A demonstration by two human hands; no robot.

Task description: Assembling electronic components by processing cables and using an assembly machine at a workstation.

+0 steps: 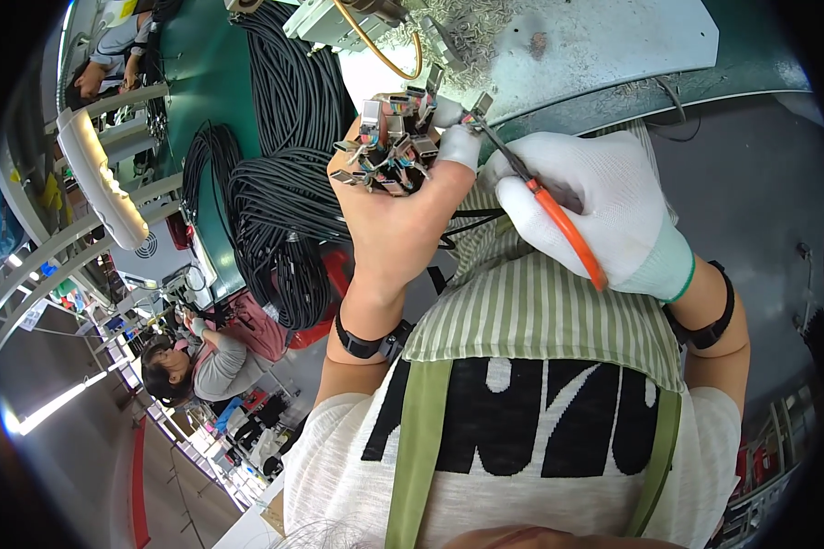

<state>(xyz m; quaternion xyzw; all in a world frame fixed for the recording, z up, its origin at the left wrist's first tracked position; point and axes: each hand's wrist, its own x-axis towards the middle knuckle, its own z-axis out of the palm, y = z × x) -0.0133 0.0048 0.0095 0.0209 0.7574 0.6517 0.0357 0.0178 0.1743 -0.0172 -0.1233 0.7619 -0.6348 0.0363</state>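
Note:
My left hand [386, 229], with white covers on the thumb and a fingertip, is closed round a bunch of black cables. Several metal plug connectors [372, 121] with thin coloured wires fan out from it. Between its thumb and finger, one connector [480, 105] stands out to the right. My right hand [618, 206], in a white knit glove with a green cuff, grips orange-handled pliers [566, 227]. Their narrow jaws reach the wires at that connector; whether they are closed on them I cannot tell.
Coiled black cables [288, 197] lie on the green bench [183, 69] at the left. Ahead, a metal machine [339, 32] stands by a pale board [604, 46] strewn with clippings [467, 41]. A lamp [105, 178] and a co-worker [215, 366] are further left.

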